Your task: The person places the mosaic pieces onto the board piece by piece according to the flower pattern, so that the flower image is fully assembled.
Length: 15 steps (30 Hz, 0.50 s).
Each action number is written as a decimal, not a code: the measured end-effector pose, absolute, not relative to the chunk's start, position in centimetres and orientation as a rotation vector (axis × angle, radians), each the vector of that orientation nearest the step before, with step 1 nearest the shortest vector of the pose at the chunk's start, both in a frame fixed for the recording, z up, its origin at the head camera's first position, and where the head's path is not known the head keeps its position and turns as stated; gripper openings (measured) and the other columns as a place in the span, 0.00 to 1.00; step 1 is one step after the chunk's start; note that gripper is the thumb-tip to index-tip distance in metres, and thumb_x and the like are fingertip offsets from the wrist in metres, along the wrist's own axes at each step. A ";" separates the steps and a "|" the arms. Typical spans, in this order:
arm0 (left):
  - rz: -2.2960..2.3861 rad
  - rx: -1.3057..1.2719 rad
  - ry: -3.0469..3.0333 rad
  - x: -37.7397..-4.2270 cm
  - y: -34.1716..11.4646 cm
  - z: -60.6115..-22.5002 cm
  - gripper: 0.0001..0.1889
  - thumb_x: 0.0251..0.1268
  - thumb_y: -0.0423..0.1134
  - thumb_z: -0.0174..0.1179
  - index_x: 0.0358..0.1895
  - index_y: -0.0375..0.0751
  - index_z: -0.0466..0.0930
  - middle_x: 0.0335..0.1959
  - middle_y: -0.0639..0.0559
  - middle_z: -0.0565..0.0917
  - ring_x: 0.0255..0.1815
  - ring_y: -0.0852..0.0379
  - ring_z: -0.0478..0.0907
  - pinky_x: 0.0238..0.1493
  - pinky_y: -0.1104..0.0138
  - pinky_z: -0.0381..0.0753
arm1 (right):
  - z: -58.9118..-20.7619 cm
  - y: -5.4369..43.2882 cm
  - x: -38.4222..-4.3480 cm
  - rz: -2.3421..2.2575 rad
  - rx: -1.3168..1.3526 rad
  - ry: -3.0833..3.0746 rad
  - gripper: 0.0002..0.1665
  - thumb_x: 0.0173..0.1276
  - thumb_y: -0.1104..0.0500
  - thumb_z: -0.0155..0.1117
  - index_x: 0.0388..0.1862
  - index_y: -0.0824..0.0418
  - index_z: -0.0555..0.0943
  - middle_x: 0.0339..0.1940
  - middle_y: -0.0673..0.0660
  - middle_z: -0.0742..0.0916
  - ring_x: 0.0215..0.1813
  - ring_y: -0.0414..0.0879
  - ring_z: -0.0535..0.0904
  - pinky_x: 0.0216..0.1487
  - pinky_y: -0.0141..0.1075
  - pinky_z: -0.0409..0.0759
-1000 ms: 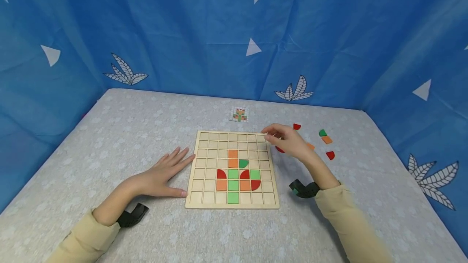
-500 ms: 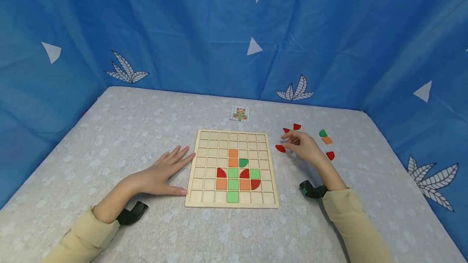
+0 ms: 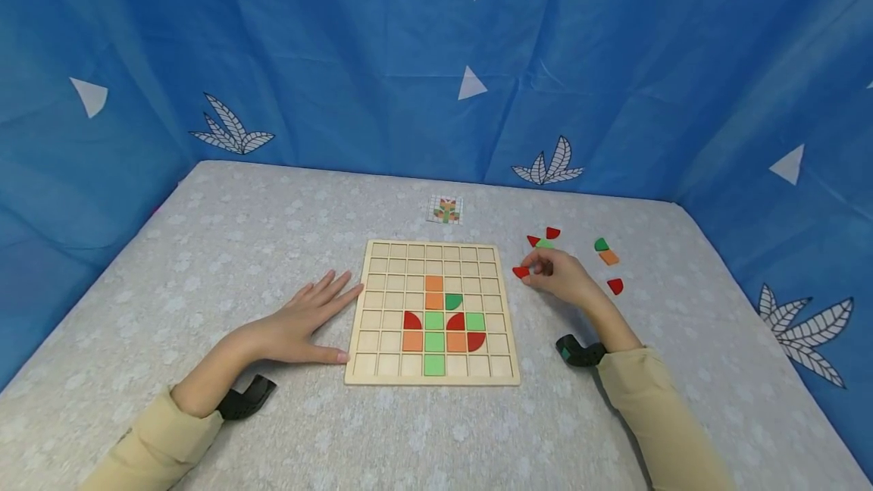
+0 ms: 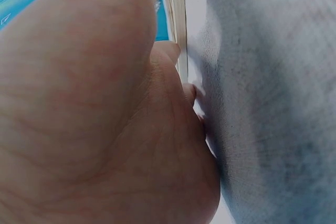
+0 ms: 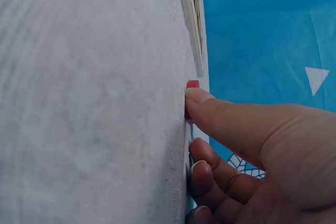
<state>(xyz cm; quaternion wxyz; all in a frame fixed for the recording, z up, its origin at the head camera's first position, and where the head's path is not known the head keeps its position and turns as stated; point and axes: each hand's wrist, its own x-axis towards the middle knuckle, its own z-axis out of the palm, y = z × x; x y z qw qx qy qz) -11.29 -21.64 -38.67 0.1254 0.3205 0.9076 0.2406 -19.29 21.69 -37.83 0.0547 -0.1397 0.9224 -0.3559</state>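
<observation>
**Right hand (image 3: 559,277) pinches a red quarter-round piece (image 3: 520,272) just off the wooden board (image 3: 414,301)**

We see the red quarter-round piece between the curled thumb and fingertips of the right hand, just beside the right edge of the wooden board. In the right wrist view we see the thumb laid over it, close to the tablecloth (image 3: 273,233); we cannot tell whether the piece touches the cloth. The left hand (image 3: 307,324) lies palm down with its fingers spread, the thumb and index finger reaching the board's left edge.

On the board's grid we find one column filled from the near edge upward: a bottom green square (image 3: 433,364), a middle green square (image 3: 433,341), an upper green square (image 3: 433,320), then a lower orange square (image 3: 433,300) and a top orange square (image 3: 433,283). A dark green quarter (image 3: 453,301) sits right of the lower orange square. To the left of the column we see a red quarter (image 3: 412,320) above an orange tile (image 3: 412,341).

Beyond the right hand we notice a small red wedge (image 3: 533,241) and a light green piece (image 3: 543,244), the latter partly behind the hand. Farther right, a loose green quarter (image 3: 601,245) lies against a loose orange piece (image 3: 609,257), with a loose red piece (image 3: 615,286) nearer us. A small pattern card (image 3: 445,210) lies past the board's far edge, and a blue curtain (image 3: 382,59) hangs behind the table.
</observation>
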 end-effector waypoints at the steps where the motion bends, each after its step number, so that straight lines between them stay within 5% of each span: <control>1: 0.702 0.934 2.644 -11.3 -21.6 -38.7 0.53 0.52 0.64 0.62 0.75 0.42 0.46 0.74 0.39 0.40 0.72 0.40 0.31 0.64 0.42 0.35 | -37.9 21.7 -19.3 -1.080 -0.418 2.805 0.10 0.60 0.66 0.68 0.39 0.65 0.78 0.27 0.56 0.74 0.29 0.50 0.68 0.28 0.38 0.66; 15: 0.681 0.919 2.653 -11.2 -21.6 -38.7 0.53 0.51 0.65 0.62 0.75 0.42 0.46 0.74 0.40 0.41 0.72 0.41 0.31 0.65 0.44 0.35 | -38.0 21.4 -19.2 -1.038 -0.400 2.855 0.12 0.58 0.66 0.69 0.39 0.63 0.76 0.30 0.56 0.75 0.30 0.50 0.69 0.30 0.39 0.67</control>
